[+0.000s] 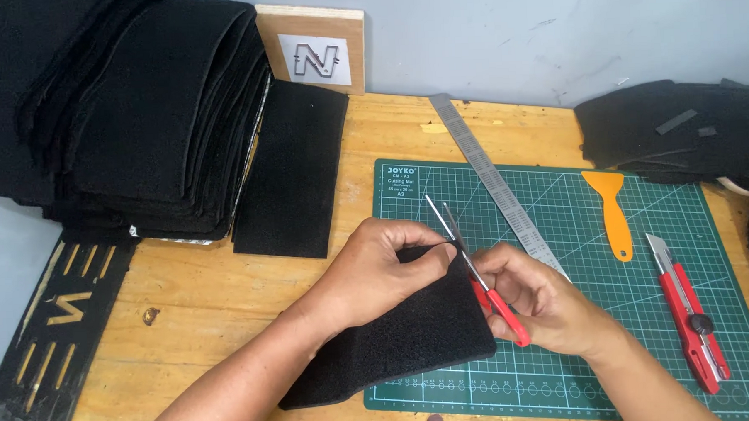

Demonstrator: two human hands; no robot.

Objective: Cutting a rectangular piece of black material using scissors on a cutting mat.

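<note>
Pale grey wall behind; wooden table (pixel 228 282) carrying a green cutting mat (pixel 610 310) under and beyond the hands.

Left hand (pixel 385 272) closed on the upper edge of a black foam piece (pixel 412 334), fingers curled over the top, pinching it. The piece lies below both hands, part on the mat, part on bare wood.

Right hand (pixel 544 300) closed around the red handles of a pair of scissors (pixel 476 273). Blades slightly parted, tips pointing up and away from the hands, the foam's top edge at the pivot. Whether the blades bite into the foam is hard to tell; the fingers cover that spot.

Just beyond the right hand: a steel ruler (pixel 494 181) lying diagonally. Further right of it, an orange plastic scraper (pixel 614 214) and a red utility knife (pixel 689 316).

Beyond the left hand: a flat black foam sheet (pixel 294 168), then a tall stack of black foam (pixel 139 111). Far right of the right hand, another heap of black pieces (pixel 679 129).
</note>
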